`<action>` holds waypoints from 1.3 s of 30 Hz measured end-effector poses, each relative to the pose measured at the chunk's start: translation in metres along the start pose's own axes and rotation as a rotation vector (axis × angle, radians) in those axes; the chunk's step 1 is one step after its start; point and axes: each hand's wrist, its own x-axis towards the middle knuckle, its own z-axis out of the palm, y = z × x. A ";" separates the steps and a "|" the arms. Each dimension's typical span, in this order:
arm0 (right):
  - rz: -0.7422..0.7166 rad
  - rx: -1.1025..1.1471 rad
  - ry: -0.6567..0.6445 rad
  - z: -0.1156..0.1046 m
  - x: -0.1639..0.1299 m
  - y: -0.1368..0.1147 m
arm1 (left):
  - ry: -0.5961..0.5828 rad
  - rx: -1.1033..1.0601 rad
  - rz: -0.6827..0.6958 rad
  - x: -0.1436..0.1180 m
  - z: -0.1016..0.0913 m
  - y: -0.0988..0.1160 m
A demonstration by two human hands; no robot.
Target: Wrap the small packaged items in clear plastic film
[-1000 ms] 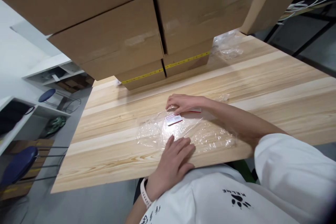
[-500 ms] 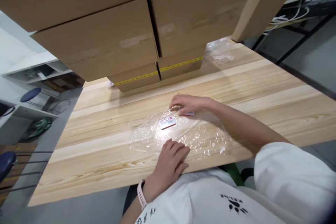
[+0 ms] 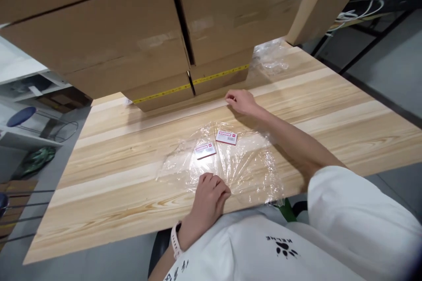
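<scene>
- My left hand (image 3: pixel 211 195) lies nearest me, knuckles up and fingers curled under, pressing the near edge of the plastic sheet (image 3: pixel 227 164) onto the table (image 3: pixel 346 109); it clasps nothing, only pins the film.
- The plastic sheet is thin, clear and crinkled, glossy where the light catches it, spread roughly flat near the table's front edge.
- 2 small flat rectangular cards lie on the film just beyond my left hand: the left card (image 3: pixel 205 149) and the right card (image 3: pixel 226 137), both white with red print, close together but apart. Each has its long axis running roughly left to right; the left one tilts up to the right, the right one slightly down to the right.
- The table is pale wood in long grained planks.
- My right hand (image 3: pixel 241 101) rests farther out, beyond the film, fingers loosely bent on the bare wood, holding nothing.
- Behind it stand stacked cardboard boxes (image 3: pixel 158 52), plain brown, with yellow tape (image 3: pixel 194 85) along the lowest ones.
- More crumpled clear film (image 3: pixel 268 59) lies right of the boxes.
</scene>
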 end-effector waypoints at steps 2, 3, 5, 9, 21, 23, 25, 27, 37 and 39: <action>-0.172 0.144 -0.139 -0.014 -0.027 0.001 | -0.007 -0.018 -0.005 -0.001 0.000 0.000; -0.265 0.218 -0.269 -0.018 -0.044 0.000 | -0.018 -0.023 -0.008 -0.002 -0.001 0.001; -0.335 0.236 -0.408 -0.022 -0.080 0.003 | -0.071 -0.050 -0.020 -0.003 -0.010 0.004; -0.200 0.101 -0.313 -0.019 -0.133 0.025 | -0.187 -0.155 -0.073 0.004 -0.050 -0.001; -0.157 -0.048 0.097 -0.023 -0.195 0.110 | -0.241 0.319 -0.322 0.058 -0.108 -0.153; -0.125 -0.140 0.140 -0.035 -0.200 0.116 | -0.179 0.358 -0.331 0.054 -0.109 -0.152; -0.083 -0.212 0.237 -0.043 -0.198 0.105 | -0.067 0.398 -0.312 0.050 -0.109 -0.141; -0.096 -0.215 0.288 -0.042 -0.187 0.078 | 0.047 0.423 -0.264 0.047 -0.108 -0.124; -0.265 -0.243 -0.157 0.022 -0.123 -0.007 | 0.116 0.368 -0.373 0.023 -0.101 -0.089; -0.271 -0.226 -0.151 0.021 -0.122 -0.002 | -0.025 0.251 -0.317 0.009 -0.087 -0.080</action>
